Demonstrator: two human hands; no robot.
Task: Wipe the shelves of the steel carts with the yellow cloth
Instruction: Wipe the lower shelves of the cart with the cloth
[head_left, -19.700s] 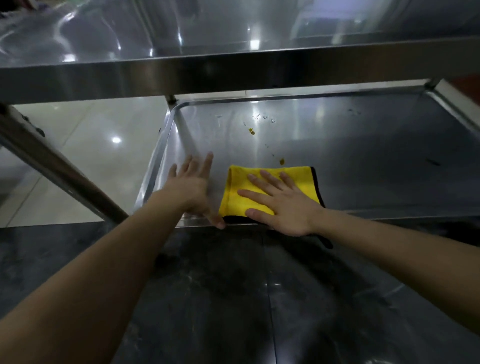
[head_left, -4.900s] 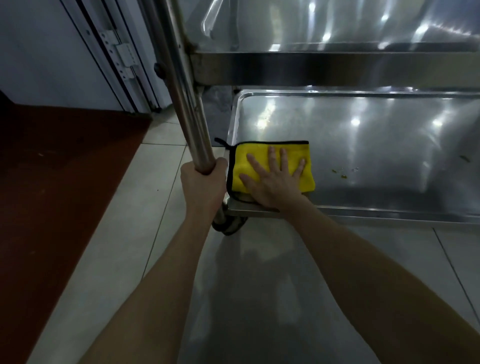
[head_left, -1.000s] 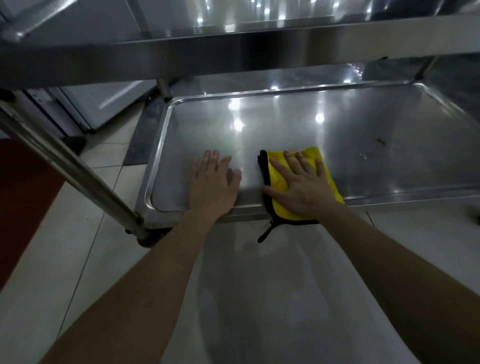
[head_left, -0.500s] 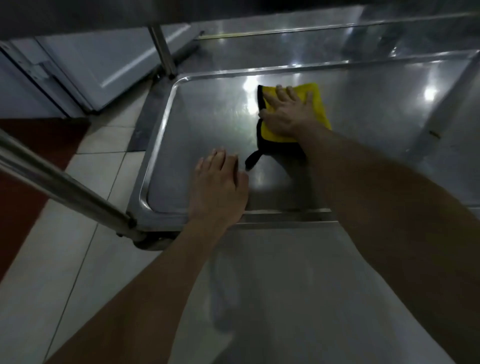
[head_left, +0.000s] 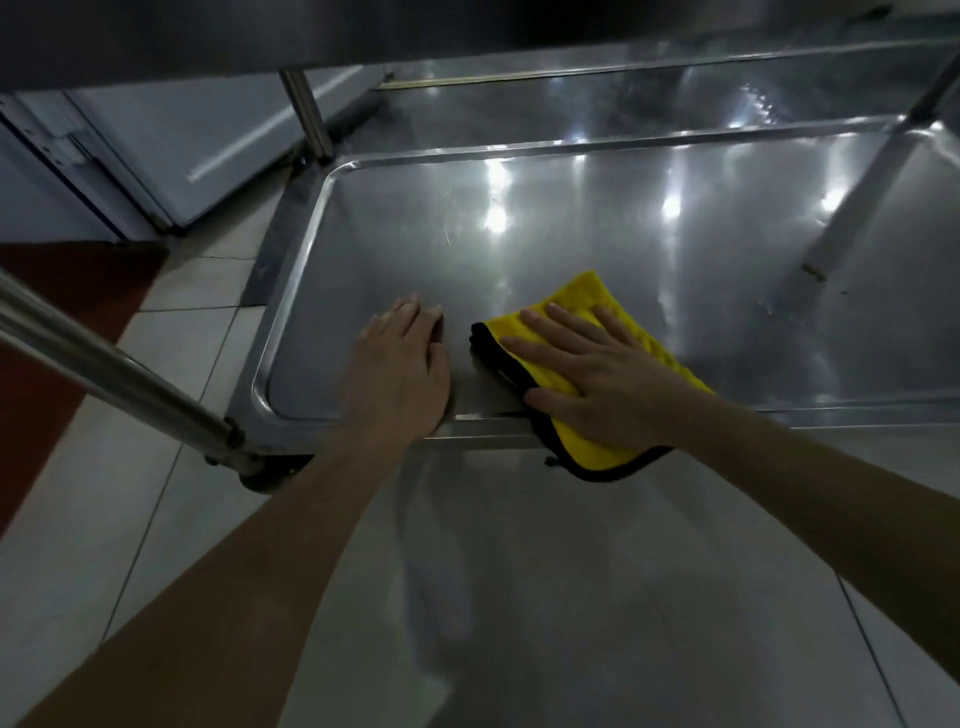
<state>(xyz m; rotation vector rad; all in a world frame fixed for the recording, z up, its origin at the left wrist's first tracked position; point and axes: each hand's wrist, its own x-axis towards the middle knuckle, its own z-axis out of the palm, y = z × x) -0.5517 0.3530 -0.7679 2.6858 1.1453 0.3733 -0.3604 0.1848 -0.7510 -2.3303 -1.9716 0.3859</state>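
Note:
The bottom shelf (head_left: 415, 249) of the steel cart is a shallow shiny tray with a raised rim. A folded yellow cloth with black edging (head_left: 582, 301) lies at the shelf's near edge and hangs over the rim. My right hand (head_left: 592, 374) presses flat on the cloth with fingers spread. My left hand (head_left: 402, 371) rests flat on the bare steel just left of the cloth, its heel on the near rim, holding nothing.
The shelf above (head_left: 156, 36) overhangs the top of the view. A steel leg (head_left: 104, 374) slants in at the left and another leg (head_left: 306, 111) stands at the far left corner. A small speck (head_left: 813, 270) lies on the shelf at right. Tiled floor (head_left: 156, 467) and red mat (head_left: 52, 338) lie left.
My right hand has pulled the cloth back from the far middle of the shelf to the near edge, where it overhangs the rim. My left hand has stayed on the near edge.

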